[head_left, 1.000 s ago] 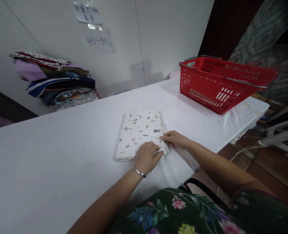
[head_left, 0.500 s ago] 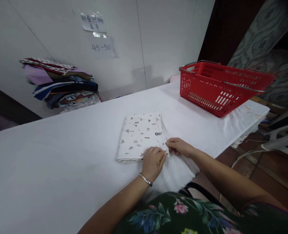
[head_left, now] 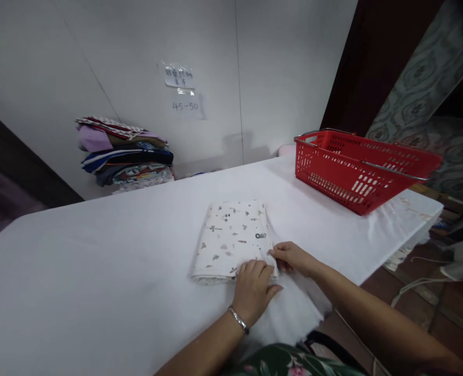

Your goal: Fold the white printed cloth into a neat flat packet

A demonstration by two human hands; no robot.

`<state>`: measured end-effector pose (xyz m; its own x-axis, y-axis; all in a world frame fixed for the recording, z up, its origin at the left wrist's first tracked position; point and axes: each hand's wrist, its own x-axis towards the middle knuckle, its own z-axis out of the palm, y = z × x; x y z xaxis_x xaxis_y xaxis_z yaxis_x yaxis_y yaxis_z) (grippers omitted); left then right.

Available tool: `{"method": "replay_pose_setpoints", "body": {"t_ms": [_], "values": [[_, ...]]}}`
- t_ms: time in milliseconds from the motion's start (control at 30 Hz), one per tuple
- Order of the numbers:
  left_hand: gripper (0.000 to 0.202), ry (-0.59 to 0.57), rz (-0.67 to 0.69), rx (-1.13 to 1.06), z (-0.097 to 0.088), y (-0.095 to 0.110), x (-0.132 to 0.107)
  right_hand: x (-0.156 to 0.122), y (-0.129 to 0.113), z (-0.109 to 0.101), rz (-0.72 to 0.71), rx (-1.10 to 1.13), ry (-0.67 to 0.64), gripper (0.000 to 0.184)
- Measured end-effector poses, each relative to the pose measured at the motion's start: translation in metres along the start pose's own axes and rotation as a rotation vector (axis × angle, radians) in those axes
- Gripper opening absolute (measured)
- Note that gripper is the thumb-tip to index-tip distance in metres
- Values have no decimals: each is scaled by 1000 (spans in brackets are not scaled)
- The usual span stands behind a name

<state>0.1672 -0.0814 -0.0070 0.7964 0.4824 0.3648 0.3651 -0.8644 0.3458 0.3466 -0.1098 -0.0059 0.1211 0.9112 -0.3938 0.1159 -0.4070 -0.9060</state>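
The folded cloth lies near my edge of the white-covered table, a squarish off-white bundle scattered with small grey, tan and mauve motifs, its layers showing along the near and right sides. My left hand rests on its near right corner, fingers side by side and thumb apart, while my right hand pinches its right edge. On the wall beyond the table's far edge, a lower paper reads "45-50"; the upper paper bears handwritten Chinese characters, too blurred to read surely.
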Motion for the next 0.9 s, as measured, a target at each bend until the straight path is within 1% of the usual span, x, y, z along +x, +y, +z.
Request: {"method": "replay_pose_setpoints", "body": {"t_ms": [100,200,367,467,567,667,800,900], "values": [[16,-3,-13,33,2,0,1,12,-10,-8,-9,-76,70,33],[8,2,-6,30,3,-1,3,35,-24,-16,-28,-148,152,29],[6,-9,-2,21,2,-2,2,78,-42,-27,-60,-270,278,26],[5,-16,-1,14,1,-2,1,93,-45,-29,-95,-327,393,23],[3,-25,5,17,1,-2,2,100,-47,-29,-148,-415,467,25],[3,-33,16,22,1,-3,3,102,-47,-28,-203,-491,471,25],[4,-34,24,12,1,-4,4,102,-43,-29,-244,-449,491,21],[5,-33,16,3,0,-4,4,100,-35,-29,-231,-411,524,22]]}}
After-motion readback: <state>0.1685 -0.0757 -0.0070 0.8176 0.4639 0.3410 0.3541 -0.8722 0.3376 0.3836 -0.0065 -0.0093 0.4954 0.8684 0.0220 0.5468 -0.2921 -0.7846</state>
